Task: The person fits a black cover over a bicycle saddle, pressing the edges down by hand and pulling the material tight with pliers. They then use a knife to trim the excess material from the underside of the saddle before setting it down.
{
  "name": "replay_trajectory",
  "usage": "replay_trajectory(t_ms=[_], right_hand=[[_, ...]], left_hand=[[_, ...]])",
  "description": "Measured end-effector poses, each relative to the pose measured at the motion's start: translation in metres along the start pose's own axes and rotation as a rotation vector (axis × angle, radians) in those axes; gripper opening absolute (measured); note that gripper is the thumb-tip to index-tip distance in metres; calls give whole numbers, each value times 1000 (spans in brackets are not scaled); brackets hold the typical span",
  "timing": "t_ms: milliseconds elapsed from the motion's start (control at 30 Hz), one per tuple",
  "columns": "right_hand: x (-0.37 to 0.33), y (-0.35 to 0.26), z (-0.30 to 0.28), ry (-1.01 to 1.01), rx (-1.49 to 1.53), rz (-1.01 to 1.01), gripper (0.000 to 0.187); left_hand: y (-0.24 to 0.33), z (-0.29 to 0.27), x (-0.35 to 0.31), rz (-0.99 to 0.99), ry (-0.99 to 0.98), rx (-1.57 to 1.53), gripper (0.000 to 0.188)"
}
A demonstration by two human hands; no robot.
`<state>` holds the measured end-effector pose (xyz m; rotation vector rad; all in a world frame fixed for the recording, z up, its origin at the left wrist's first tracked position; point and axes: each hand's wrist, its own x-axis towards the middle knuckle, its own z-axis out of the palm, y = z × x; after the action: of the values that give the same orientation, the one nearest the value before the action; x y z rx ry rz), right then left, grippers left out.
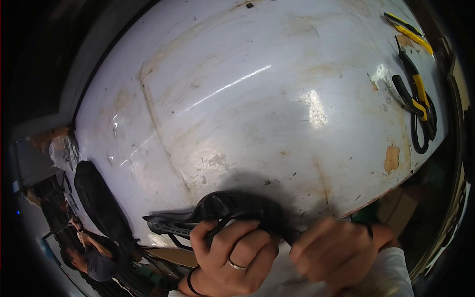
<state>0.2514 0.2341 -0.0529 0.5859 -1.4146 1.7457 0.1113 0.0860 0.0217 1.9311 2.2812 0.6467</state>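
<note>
A: Where was the glossy black, saddle-shaped piece with the tapered end (240,203)?

B: At the near edge of the pale, stained, glossy worktop (237,123), its narrow tip pointing left. Whether it touched the surface, I couldn't tell.

A: And the left hand (232,255)?

B: Clamped on the black piece, fingers folded over its near side. It wore a plain silver-coloured ring (237,265).

A: What about the right hand (334,252)?

B: It was just beside the piece's right end, fingers curled in, but blurred. I couldn't tell whether it was clamped on anything.

A: What else lay around?

B: A long, rounded, matte black object (100,198) lay along the left edge, with a crumpled clear plastic bag (64,152) near its far end. Well apart, on the right, were black-and-yellow pliers-like cutters (416,94), and beyond them a slim yellow-and-black cutting tool (411,37).

A: Anyone nearby?

B: A co-worker in a dark top (101,260), at the lower left, both forearms raised.
</note>
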Motion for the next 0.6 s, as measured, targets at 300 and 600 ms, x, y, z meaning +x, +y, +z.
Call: replay_trajectory(t_ms=[300, 600], right_hand=[[-4, -38, -14, -78, 159, 370, 17], [-24, -41, -8, -45, -154, 104, 18]], left_hand=[[-2, -11, 2, -83, -107, 12, 38], [19, 2, 11, -159, -122, 47, 27]])
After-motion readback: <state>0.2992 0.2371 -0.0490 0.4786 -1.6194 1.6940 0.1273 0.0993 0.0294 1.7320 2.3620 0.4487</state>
